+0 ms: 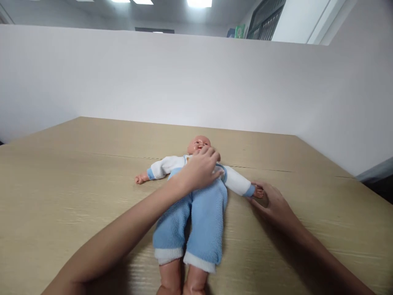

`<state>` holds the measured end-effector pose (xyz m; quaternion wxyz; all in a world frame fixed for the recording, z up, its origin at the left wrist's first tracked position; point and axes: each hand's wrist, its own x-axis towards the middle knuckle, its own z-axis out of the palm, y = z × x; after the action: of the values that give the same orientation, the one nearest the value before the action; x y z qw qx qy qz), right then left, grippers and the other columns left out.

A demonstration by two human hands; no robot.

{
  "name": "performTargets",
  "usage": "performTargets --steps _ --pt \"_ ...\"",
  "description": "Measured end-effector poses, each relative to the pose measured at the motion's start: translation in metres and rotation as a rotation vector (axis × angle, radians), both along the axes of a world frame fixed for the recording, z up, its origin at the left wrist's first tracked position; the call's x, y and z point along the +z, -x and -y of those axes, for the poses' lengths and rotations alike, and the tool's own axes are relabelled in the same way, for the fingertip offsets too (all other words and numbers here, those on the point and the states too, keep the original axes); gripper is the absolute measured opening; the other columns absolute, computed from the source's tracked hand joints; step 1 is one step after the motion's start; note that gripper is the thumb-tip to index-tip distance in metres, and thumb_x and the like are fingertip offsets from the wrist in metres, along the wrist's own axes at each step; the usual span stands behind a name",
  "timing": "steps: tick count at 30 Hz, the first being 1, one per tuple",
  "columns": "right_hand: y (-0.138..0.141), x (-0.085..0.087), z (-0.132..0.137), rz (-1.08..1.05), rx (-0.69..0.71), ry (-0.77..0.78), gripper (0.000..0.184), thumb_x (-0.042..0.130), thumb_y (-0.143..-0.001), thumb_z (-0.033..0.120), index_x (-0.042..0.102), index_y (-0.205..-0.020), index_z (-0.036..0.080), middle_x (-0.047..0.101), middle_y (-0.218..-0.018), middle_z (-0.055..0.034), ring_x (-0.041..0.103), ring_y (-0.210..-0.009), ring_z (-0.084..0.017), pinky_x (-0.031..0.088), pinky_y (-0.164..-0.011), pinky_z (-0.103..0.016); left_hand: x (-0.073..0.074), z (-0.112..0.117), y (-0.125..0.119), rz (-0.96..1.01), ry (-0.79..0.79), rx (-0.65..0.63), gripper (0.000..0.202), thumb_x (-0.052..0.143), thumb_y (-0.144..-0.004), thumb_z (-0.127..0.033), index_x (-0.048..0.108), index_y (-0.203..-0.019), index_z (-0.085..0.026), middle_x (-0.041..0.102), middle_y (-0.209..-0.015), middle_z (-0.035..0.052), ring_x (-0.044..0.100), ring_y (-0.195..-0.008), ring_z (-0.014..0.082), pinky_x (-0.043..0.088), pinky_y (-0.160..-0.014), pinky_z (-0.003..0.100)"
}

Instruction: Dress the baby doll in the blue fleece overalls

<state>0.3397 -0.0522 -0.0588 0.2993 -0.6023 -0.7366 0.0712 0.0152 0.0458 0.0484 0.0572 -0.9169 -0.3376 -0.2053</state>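
A baby doll lies on its back on the wooden table, head away from me, in a blue fleece romper with white sleeves and cuffs. My left hand rests on the doll's chest just below its chin, fingers curled and pressed onto the cloth. My right hand lies on the table at the doll's outstretched arm, fingertips pinching the small hand at the blue cuff. The doll's other arm stretches out to the left, untouched.
A plain white partition stands along the far and right edges of the table. The table's right edge drops off near a dark floor. Ceiling lights and a dark window show above the partition.
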Motion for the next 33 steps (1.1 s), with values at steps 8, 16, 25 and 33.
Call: performTargets --steps 8,16,25,33 --pt "0.018 0.013 -0.012 -0.536 -0.016 0.170 0.051 0.083 -0.087 0.053 0.064 -0.127 0.029 0.077 -0.125 -0.0120 0.074 -0.115 -0.035 0.059 -0.105 -0.055 -0.041 -0.029 -0.026 0.054 0.165 -0.093 0.019 0.056 -0.098 -0.019 0.063 -0.116 -0.017 0.074 -0.115 0.0147 0.065 -0.111 0.0319 0.049 -0.099 0.046" --pt "0.080 0.031 -0.075 -0.915 0.158 -0.030 0.052 0.091 -0.084 0.048 0.060 -0.120 0.028 0.072 -0.115 -0.0052 0.070 -0.105 -0.023 0.056 -0.107 -0.042 -0.035 -0.012 -0.019 0.393 0.163 -0.288 0.025 0.060 -0.093 -0.023 0.054 -0.117 -0.022 0.071 -0.106 0.0075 0.066 -0.097 0.0253 0.049 -0.091 0.039" --pt "0.113 -0.002 -0.086 -0.824 0.357 -0.094 0.035 0.088 -0.088 0.040 0.060 -0.107 0.030 0.069 -0.104 -0.0010 0.065 -0.093 -0.021 0.053 -0.086 -0.035 -0.031 -0.006 -0.011 0.530 0.015 -0.213 0.023 0.063 -0.086 -0.026 0.053 -0.106 -0.022 0.068 -0.099 0.0074 0.063 -0.094 0.0264 0.047 -0.086 0.040" --pt "0.110 -0.005 -0.076 -0.629 0.370 -0.161 0.020 0.061 -0.107 0.049 0.065 -0.111 0.030 0.063 -0.102 -0.0044 0.060 -0.095 -0.025 0.051 -0.090 -0.040 -0.033 -0.031 -0.015 0.648 0.577 0.092 0.018 0.061 -0.091 -0.039 0.059 -0.083 -0.023 0.068 -0.085 -0.0013 0.062 -0.082 0.0187 0.043 -0.075 0.032"
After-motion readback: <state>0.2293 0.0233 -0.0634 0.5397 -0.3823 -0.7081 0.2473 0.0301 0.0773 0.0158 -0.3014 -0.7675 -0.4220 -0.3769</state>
